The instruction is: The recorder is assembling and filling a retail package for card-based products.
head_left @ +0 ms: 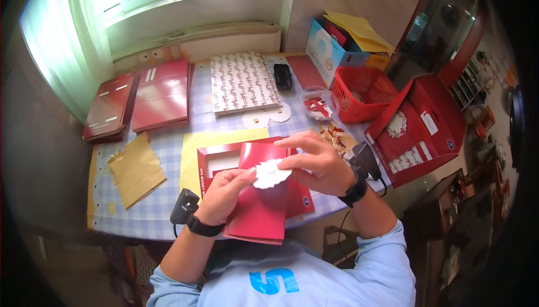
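A white paper cutout with a scalloped edge (272, 175) is held over a red folded card (259, 214). My left hand (224, 192) pinches its left edge between thumb and fingers. The fingers of my right hand (321, 164) close on its upper right edge, beside a small pale raised bit on the surface. Whether they grip that bit as well is hard to make out. Underneath the folded card lies a red printed cardboard sheet with a window opening (216, 158), resting partly on a yellow sheet (191, 149).
Stacks of red card (161, 96) stand at the far left, near a brown paper piece (137, 169). Patterned sheets (244, 82) and a black case (282, 76) lie at the back. To the right are a clear tub (331, 102), a red basket (365, 113) and an open red box (407, 149).
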A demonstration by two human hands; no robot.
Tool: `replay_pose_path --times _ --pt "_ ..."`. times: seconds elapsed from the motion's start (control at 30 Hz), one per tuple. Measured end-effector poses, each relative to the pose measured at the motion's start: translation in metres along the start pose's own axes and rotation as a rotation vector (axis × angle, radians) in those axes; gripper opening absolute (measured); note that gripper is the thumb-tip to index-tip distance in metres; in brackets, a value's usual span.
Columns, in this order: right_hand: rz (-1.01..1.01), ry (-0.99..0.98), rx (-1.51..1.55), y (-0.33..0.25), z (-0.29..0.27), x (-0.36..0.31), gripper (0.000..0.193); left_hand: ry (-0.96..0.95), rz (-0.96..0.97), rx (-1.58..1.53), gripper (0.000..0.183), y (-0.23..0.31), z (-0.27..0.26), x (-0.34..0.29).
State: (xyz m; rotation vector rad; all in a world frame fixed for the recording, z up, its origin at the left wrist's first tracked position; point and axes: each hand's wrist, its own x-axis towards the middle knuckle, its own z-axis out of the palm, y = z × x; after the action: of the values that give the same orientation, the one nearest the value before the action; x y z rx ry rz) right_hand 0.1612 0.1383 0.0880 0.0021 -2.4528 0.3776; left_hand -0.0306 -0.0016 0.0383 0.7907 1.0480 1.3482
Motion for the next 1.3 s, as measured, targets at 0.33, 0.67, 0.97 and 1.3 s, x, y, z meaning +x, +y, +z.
replay_pose_path --times 0.33,0.67,0.97,1.3 --pt "0.761 -0.023 0.969 -0.006 0.011 -0.004 0.024 -0.008 0.169 0.137 0.037 -0.008 -0.001 -0.007" --pt "0.723 -0.005 0.620 -0.020 0.024 -0.008 0.035 0.030 0.205 0.300 0.031 -0.023 -0.002 -0.006" --pt "0.165 -0.044 0.035 -0.027 0.025 -0.011 0.070 0.063 0.216 0.141 0.032 -0.015 0.006 -0.008" --pt "0.261 0.108 0.281 -0.027 0.032 -0.023 0.057 -0.090 0.389 0.197 0.062 -0.032 -0.003 -0.012"
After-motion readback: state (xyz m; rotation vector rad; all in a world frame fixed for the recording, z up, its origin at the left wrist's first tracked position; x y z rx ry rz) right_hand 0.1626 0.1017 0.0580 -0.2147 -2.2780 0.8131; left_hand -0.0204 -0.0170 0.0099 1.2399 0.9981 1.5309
